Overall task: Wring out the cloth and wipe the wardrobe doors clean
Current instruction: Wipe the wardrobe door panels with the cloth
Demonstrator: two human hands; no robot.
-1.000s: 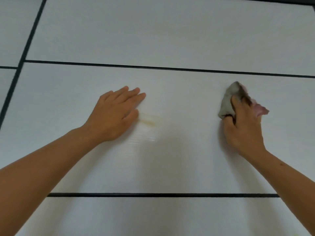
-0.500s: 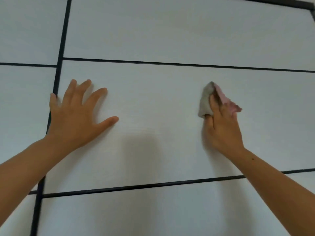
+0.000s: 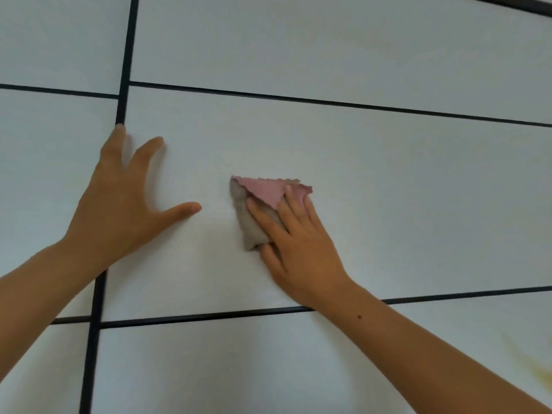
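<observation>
The white wardrobe door panel (image 3: 403, 198) fills the view, framed by thin black lines. My right hand (image 3: 301, 243) presses a small folded cloth (image 3: 263, 191), pink on one side and grey-beige on the other, flat against the middle of this panel. Its fingers lie fairly straight over the cloth, and the thumb sits by the cloth's lower corner. My left hand (image 3: 119, 204) rests flat on the same panel to the left, with its fingers spread and holding nothing. Its fingertips reach the black vertical seam (image 3: 127, 55).
More white panels lie above, below and to the left, split by black horizontal lines (image 3: 328, 101). A faint yellowish smear (image 3: 537, 375) shows on the lower panel at the far right edge.
My right hand has slid the cloth leftwards across the panel, closer to my left hand, and now lies flatter on it. My left hand has shifted to the vertical seam and spread.
</observation>
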